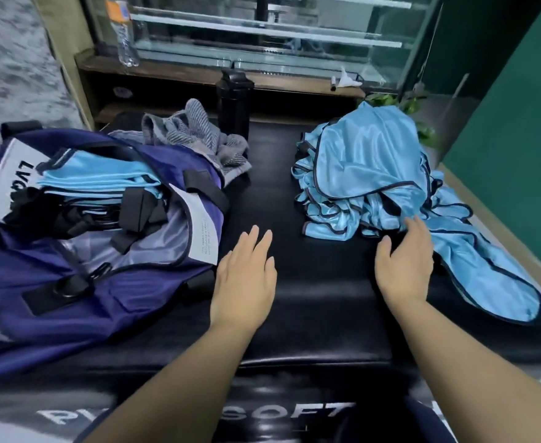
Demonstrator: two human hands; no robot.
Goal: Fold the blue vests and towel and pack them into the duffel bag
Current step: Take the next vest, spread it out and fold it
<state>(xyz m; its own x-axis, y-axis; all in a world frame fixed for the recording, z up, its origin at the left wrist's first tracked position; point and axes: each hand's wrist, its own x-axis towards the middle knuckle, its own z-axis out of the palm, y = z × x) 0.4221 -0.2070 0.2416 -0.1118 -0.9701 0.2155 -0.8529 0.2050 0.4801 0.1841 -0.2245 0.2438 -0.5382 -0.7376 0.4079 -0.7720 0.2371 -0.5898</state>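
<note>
A navy duffel bag lies open at the left on a black padded box. Folded light-blue vests are stacked inside it under black straps. A crumpled grey striped towel lies behind the bag. At the right sits a heap of unfolded light-blue vests, one trailing toward the front right. My left hand hovers flat and empty over the black surface beside the bag. My right hand reaches to the heap's front edge, fingertips touching the fabric, fingers apart.
A black shaker bottle stands behind the towel. A wooden shelf with a plastic water bottle and a glass case runs along the back. A green wall and a plant are at the right.
</note>
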